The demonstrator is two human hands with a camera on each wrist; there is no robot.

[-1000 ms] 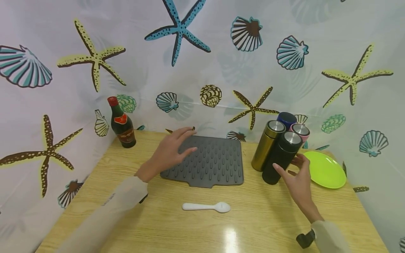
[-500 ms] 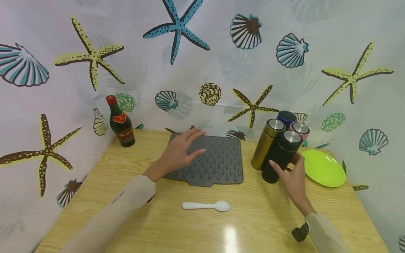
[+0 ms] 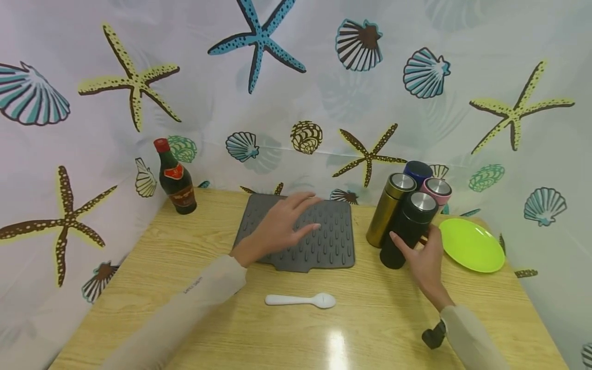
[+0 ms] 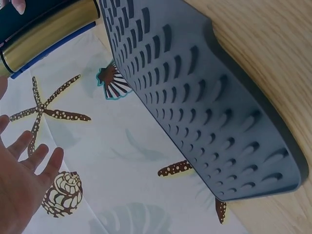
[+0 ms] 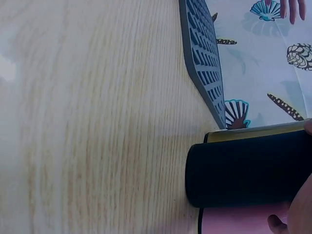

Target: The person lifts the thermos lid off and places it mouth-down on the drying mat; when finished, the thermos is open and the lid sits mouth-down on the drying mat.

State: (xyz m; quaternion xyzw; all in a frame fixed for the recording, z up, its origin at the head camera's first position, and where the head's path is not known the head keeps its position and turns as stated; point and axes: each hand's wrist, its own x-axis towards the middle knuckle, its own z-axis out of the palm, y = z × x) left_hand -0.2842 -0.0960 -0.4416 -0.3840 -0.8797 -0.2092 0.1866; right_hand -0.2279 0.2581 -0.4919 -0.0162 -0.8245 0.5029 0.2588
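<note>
Starfish-and-shell cloth backs the wooden table. Left of centre, the left hand, empty with thumb apart, hovers above the ribbed mat; rightward, the right hand grips the black flask beside the gold flask. Keeping it upright should best avoid knocks.

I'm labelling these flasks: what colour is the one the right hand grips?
The vacuum flask is black with a silver lid top, clearest in the head view.

A wood-grain table bears a bottle, mat, spoon, flasks and green plate.
</note>
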